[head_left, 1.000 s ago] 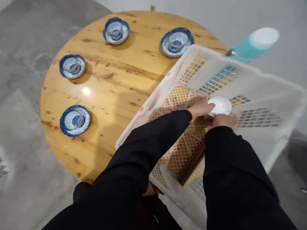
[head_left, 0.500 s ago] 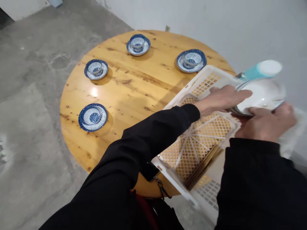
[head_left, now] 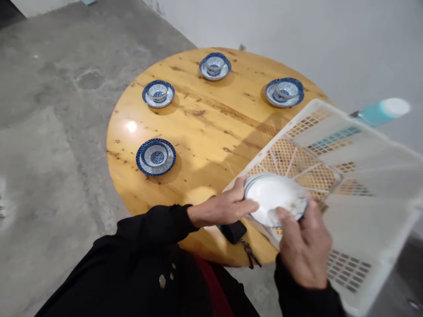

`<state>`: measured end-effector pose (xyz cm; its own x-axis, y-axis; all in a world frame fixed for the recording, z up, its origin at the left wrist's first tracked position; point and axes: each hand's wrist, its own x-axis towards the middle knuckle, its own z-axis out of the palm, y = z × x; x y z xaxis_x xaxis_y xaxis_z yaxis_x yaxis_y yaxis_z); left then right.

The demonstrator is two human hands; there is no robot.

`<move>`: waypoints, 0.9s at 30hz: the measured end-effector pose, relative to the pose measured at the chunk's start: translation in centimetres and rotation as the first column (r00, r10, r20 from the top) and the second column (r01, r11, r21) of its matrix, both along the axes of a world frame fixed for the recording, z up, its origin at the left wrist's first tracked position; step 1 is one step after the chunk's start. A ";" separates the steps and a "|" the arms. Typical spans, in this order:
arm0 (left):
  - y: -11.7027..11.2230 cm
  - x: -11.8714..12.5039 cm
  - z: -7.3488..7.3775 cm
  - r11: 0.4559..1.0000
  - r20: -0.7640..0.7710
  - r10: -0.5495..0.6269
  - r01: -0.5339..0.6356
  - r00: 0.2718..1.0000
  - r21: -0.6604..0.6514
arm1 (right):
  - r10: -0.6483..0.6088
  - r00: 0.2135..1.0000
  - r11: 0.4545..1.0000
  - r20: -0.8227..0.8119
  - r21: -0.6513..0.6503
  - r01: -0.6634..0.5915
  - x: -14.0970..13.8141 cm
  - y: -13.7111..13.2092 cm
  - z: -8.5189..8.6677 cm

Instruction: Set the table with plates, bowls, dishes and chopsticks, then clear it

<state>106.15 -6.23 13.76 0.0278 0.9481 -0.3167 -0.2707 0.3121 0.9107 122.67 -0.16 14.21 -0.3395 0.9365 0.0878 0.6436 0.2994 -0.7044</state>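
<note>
Both hands grip a stack of small white plates (head_left: 271,196) with bluish rims, tilted above the near left side of a white plastic crate (head_left: 373,176). My left hand (head_left: 231,204) is closed on the stack's left edge, thumb on top. My right hand (head_left: 306,244) holds its right edge, thumb pressed on the upper face and fingers hidden beneath. On the round wooden table (head_left: 198,136), blue-and-white plates with bowls on them are spaced near the rim: a left set (head_left: 156,157), an upper left set (head_left: 158,93), a far set (head_left: 215,66) and a right set (head_left: 284,92).
A turquoise cylinder with a white end (head_left: 383,111) is beyond the crate's far wall. Near the table's front edge lie a dark case (head_left: 234,231) and keys (head_left: 249,253). A white wall (head_left: 280,31) rises behind the table, with concrete floor (head_left: 59,145) to the left.
Both hands have moved left and towards me with the plate stack, from the crate's far right part to above its near left edge. The camera view has shifted.
</note>
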 end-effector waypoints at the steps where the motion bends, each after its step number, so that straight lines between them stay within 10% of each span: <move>1: -1.9 0.0 -0.7 0.999 0.025 -0.001 0.003 1.000 -0.045 | -0.008 1.000 0.999 -0.008 -0.053 0.007 -0.1 -2.1 -1.1; 8: -12.6 0.1 -5.6 0.945 0.257 0.110 -0.021 0.960 -0.326 | -0.123 0.990 0.925 -0.068 -0.370 0.090 -0.6 -14.9 -8.4; 18: -19.1 -0.6 -5.0 0.949 0.118 0.188 -0.149 0.975 -0.278 | 0.011 0.982 0.941 -0.187 -0.330 -0.073 -1.2 -19.8 -8.8; 27: -23.8 4.4 -8.1 0.945 0.005 0.198 -0.189 0.980 -0.268 | 0.031 0.970 0.970 -0.241 -0.228 -0.088 2.7 -24.8 -10.1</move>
<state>110.53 -30.06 5.64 -0.1342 0.8185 -0.5586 -0.3766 0.4793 0.7927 125.40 -24.92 4.11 -0.3920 0.9186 -0.0494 0.4386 0.1394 -0.8878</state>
